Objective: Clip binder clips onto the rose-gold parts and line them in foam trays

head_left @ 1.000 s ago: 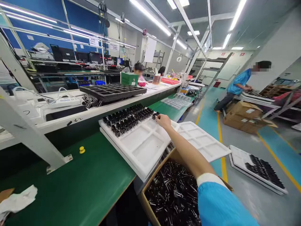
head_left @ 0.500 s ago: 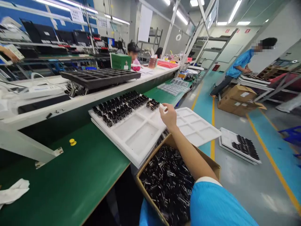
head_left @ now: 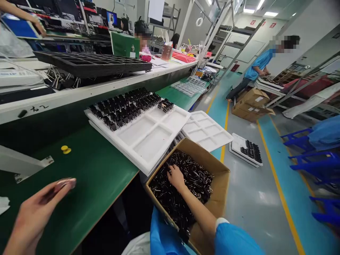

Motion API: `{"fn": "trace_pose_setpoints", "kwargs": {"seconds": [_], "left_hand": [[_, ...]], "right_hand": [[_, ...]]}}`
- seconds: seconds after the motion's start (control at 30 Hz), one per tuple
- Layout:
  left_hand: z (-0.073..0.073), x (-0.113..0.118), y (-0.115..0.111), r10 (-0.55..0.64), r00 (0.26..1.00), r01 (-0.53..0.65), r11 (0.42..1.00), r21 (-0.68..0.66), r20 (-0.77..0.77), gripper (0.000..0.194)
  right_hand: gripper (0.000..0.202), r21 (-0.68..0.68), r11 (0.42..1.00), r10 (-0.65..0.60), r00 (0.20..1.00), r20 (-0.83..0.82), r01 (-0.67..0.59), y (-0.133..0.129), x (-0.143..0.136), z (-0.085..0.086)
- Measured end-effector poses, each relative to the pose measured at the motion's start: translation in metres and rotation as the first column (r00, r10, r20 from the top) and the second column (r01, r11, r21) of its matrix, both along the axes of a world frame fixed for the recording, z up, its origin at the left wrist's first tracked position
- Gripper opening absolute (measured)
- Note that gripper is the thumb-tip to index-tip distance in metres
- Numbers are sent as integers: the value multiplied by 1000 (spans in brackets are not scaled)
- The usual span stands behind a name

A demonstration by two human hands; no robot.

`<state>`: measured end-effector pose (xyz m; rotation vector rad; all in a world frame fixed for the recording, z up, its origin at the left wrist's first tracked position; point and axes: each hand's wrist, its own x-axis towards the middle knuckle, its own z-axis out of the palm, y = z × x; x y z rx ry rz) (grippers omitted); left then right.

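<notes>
My right hand (head_left: 176, 177) reaches into a cardboard box (head_left: 220, 187) of loose black binder clips (head_left: 183, 161). Its curled fingers are slightly apart and touch the heap; I make out no clip gripped between them. At the lower left, my left hand (head_left: 39, 209) hovers over the green bench, thumb and fingers pinched together. A blur hides what lies at those fingertips, if anything. Beyond the box, a white tray (head_left: 130, 141) with compartments rests on another tray. Binder clips (head_left: 124, 106) stand in rows in its far compartments, and a few more (head_left: 166, 105) sit toward its right side.
Another white tray (head_left: 208, 131) adjoins the first on its right. Stacked trays with clips (head_left: 245, 150) stand lower, on the right. A yellow knob (head_left: 66, 149) lies on the green bench (head_left: 87, 177). A black tray (head_left: 92, 63) sits on the shelf. A co-worker (head_left: 261, 65) stands beyond several cartons.
My right hand has come back from the tray's right edge down into the box. My left hand has entered at the lower left. The whole view has shifted.
</notes>
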<state>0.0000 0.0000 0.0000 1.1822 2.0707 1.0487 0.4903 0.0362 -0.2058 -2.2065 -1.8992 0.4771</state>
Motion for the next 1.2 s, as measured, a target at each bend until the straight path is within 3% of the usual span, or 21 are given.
{"fn": "trace_pose_setpoints", "kwargs": {"seconds": [0.1, 0.2, 0.27, 0.47, 0.6, 0.87, 1.07, 1.2], "left_hand": [[-16, 7, 36, -149, 961, 144, 989, 40, 233, 45], [-27, 10, 61, -134, 951, 108, 988, 108, 280, 57], [-33, 11, 66, -90, 953, 54, 990, 132, 288, 56], [-41, 5, 58, -129, 952, 99, 988, 121, 279, 45], [-49, 0, 59, -160, 954, 131, 983, 127, 255, 49], [-64, -1, 53, -196, 935, 120, 959, 256, 296, 52], [-61, 3, 46, -187, 921, 90, 955, 283, 341, 44], [-61, 5, 42, -196, 925, 95, 949, 302, 325, 39]], "right_hand": [[27, -20, 999, 45, 997, 59, -44, 17, -9, -7], [31, -22, 1000, 8, 996, 90, -6, 35, -10, -13], [34, -29, 999, -31, 995, 90, 34, 46, -8, -17], [25, -106, 982, -154, 988, 21, 156, 61, -3, -23], [33, -147, 960, -242, 970, -21, 237, 61, -2, -27], [32, -88, 897, -442, 865, -239, 434, 57, 22, -20], [34, -100, 931, -352, 788, -505, 352, 46, 54, -12], [35, -155, 955, -294, 763, -576, 251, 44, 53, -19]]}}
